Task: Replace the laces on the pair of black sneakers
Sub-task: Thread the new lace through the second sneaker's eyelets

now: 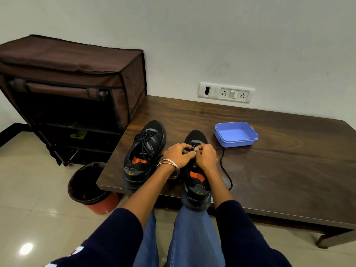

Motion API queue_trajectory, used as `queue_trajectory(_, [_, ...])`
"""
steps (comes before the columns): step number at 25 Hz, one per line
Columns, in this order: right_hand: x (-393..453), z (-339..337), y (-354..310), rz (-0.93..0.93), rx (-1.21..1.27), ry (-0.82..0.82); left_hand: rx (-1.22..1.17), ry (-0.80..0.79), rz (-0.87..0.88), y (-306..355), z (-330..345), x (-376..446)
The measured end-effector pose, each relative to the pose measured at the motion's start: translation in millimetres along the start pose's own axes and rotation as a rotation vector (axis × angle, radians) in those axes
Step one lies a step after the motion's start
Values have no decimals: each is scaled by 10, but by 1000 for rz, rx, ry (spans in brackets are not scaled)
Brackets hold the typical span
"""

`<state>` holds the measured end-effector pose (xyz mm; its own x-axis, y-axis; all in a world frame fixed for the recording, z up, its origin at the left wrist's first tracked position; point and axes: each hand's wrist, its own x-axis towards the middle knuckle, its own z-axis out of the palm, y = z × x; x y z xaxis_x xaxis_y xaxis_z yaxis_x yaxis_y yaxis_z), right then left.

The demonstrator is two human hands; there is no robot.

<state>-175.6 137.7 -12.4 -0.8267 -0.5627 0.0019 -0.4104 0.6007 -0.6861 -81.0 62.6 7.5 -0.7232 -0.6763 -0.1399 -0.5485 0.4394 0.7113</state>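
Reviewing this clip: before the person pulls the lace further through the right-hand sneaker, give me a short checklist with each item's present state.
1. Both hands on the lace: left hand and right hand pinch it over the right sneaker. Ok.
2. Right sneaker stable: its heel overhangs the edge of the table. Not ok.
3. Loose lace end free to run: it trails on the table right of the sneaker, with no knot or snag visible. Ok.
4. Which eyelet the lace is entering: hidden by the fingers. Cannot tell.
5. Left sneaker clear of the work: it stands apart, laced. Ok.
6. Blue tray out of the way: beyond the sneaker, not touching the lace. Ok.
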Motion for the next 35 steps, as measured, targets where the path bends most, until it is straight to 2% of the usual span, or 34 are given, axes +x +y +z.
queue_trajectory(3, [8, 24, 23, 35, 70, 21, -175, -3, -55, -41, -15, 92])
queue_trajectory(7, [-5, -30, 52, 15, 138, -18, -10, 115, -97, 16, 72, 257])
queue_trajectory(11, [-78, -160, 99, 25, 6, -23, -5, 157, -105, 69, 132, 273])
queue_trajectory(13, [-122, -155, 81, 44, -76, 26, -126, 189, -139, 63, 111, 308])
queue_trajectory(15, [-153, -128, 69, 74, -128, 57, -493, 209, -211, 121, 33, 295])
queue_trajectory(19, [-187, -139, 44, 150, -141, 104, -1589, 226, -365, 394, -373, 210])
queue_trajectory(20, [-203, -145, 32, 167, -136, 108, -1793, 229, -356, 430, -510, 186])
queue_trajectory(21, [-210, -145, 24, 184, -122, 107, -1888, 212, -321, 448, -619, 170])
queue_trajectory(22, [-205, -141, 18, 204, -100, 102, -1830, 186, -270, 446, -682, 158])
queue_trajectory(23, [-198, -137, 18, 226, -70, 93, -1627, 168, -215, 426, -699, 149])
queue_trajectory(24, [-196, -141, 15, 238, -38, 78, -1295, 173, -154, 393, -665, 131])
queue_trajectory(26, [-188, -150, 17, 239, 23, 46, -464, 164, -30, 315, -521, 114])
queue_trajectory(27, [-181, -148, 27, 236, 52, 36, -128, 127, 3, 281, -432, 122])
queue_trajectory(28, [-177, -148, 38, 233, 73, 34, 74, 67, 3, 252, -344, 142])
queue_trajectory(30, [-174, -145, 60, 218, 108, 32, 195, -2, -49, 222, -211, 178])
queue_trajectory(35, [-145, -136, 90, 187, 143, 34, 147, -22, -139, 151, -141, 240])
